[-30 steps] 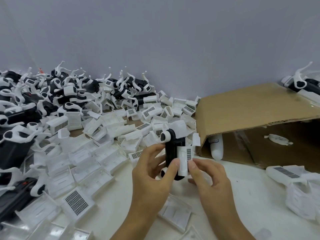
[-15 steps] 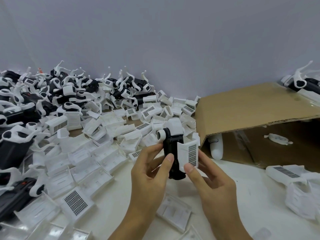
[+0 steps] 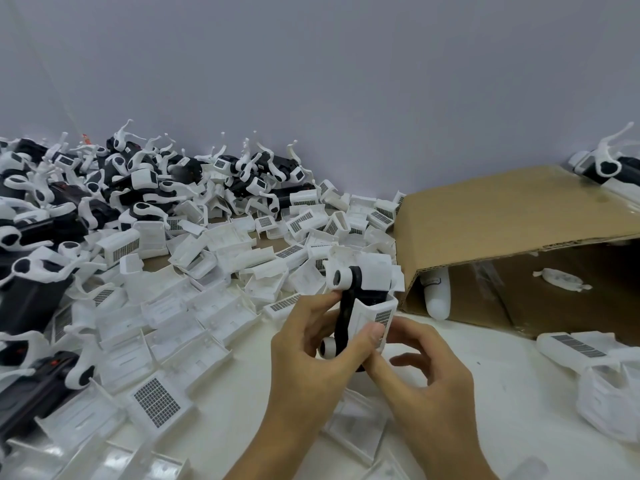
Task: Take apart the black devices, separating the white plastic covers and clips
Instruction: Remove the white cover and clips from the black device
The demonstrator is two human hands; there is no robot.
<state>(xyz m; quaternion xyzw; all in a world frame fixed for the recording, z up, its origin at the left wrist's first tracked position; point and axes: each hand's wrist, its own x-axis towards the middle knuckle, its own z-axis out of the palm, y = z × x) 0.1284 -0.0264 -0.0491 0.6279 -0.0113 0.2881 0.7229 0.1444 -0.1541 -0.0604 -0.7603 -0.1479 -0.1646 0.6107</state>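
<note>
Item: black device (image 3: 347,315), upright, raised over the table (image 3: 502,368) at centre. Our left hand (image 3: 311,355) grips its body from 9 o'clock; our right hand (image 3: 420,382), at 4 o'clock, pinches its white cover (image 3: 375,315). Loose white covers (image 3: 194,306) heaped toward 10 o'clock; cardboard box (image 3: 502,216) at 2 o'clock.

I see my left hand (image 3: 311,344) and right hand (image 3: 412,372) side by side, the device (image 3: 349,306) between them. Left of my hands lie loose covers (image 3: 180,327), and the pile of devices (image 3: 86,202) lies farther left, behind them. Right of my hands and behind lies the cardboard box (image 3: 512,216), a clip (image 3: 562,280) in it.
</note>
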